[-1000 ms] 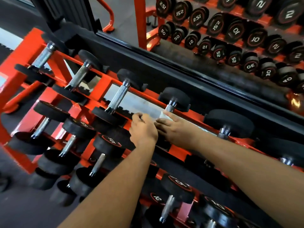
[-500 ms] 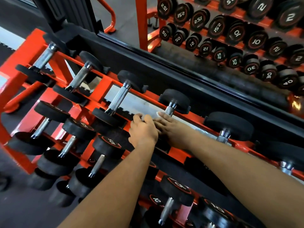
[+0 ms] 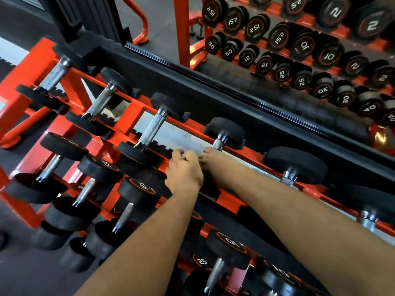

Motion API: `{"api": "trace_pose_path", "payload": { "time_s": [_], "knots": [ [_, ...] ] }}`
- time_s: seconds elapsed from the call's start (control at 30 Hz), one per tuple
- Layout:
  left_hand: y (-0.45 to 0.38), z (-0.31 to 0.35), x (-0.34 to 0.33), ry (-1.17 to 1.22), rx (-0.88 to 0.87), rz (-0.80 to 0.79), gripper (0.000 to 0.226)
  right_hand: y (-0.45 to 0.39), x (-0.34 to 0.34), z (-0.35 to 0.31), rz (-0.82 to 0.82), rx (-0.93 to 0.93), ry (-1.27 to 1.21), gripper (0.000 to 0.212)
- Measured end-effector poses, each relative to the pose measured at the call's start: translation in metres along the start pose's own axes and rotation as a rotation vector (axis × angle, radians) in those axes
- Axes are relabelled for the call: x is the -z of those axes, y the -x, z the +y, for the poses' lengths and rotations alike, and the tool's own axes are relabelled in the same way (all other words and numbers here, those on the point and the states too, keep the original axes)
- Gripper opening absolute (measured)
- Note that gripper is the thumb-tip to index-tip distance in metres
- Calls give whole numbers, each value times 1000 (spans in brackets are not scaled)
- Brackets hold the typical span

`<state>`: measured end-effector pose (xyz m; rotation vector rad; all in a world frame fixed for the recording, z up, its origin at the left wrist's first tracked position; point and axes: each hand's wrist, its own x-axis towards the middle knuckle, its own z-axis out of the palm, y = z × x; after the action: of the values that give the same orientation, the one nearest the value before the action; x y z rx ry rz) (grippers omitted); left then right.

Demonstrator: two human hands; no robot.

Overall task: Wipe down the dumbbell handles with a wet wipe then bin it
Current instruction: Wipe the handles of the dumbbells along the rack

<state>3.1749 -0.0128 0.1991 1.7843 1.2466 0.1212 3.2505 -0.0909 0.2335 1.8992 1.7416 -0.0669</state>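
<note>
Black rubber-headed dumbbells with knurled steel handles lie across an orange rack (image 3: 136, 107). My right hand (image 3: 210, 160) curls round the handle of the fourth top-tier dumbbell (image 3: 224, 131), just below its steel collar. My left hand (image 3: 183, 170) sits close beside it on the left. Its knuckles are up and its fingers are curled over the dumbbell's near end. What those fingers hold is hidden. The wet wipe is out of sight under the two hands. A bare handle (image 3: 152, 129) lies one place to the left.
Lower tiers hold more dumbbells, such as one marked 12.5 (image 3: 139, 189) and one marked 25 (image 3: 213, 272). A mirror (image 3: 299, 50) behind the rack reflects another rack with several numbered dumbbells. Dark gym floor (image 3: 25, 270) lies at the lower left.
Both hands have stayed on the same dumbbell, with the right hand sliding slightly up towards the collar. The white wipe seen between the hands a second ago is now covered.
</note>
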Motion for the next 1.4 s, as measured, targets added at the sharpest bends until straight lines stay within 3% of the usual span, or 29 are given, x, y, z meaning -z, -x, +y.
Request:
{"api": "trace_pose_path", "payload": {
  "time_s": [0.17, 0.37, 0.53, 0.73, 0.9, 1.0, 1.1, 1.27, 1.4],
  "knots": [
    [0, -3, -2, 5, -17, -4, 46, 24, -54, 1, 237, 34, 103, 50],
    [-2, -1, 0, -9, -2, -20, 48, -4, -15, 0, 113, -43, -67, 16],
    [0, -2, -1, -31, -27, -36, 47, 23, -65, -1, 298, -8, -19, 48],
    [1, 1, 1, -83, -45, -32, 48, -4, -17, 5, 144, -80, -139, 22],
    [2, -2, -2, -95, -74, -28, 49, 28, -72, 2, 300, -61, -79, 52],
    [1, 0, -1, -96, -80, -30, 49, 14, -60, 6, 251, -92, -178, 46],
    [1, 0, 0, -98, -71, -44, 50, -5, -42, 14, 314, -91, -283, 30],
    [2, -1, 0, -99, -80, -39, 48, 32, -69, 1, 350, -147, -171, 53],
    [1, 0, 0, -103, -82, -36, 48, 11, -53, 13, 261, -163, -242, 46]
  ]
}}
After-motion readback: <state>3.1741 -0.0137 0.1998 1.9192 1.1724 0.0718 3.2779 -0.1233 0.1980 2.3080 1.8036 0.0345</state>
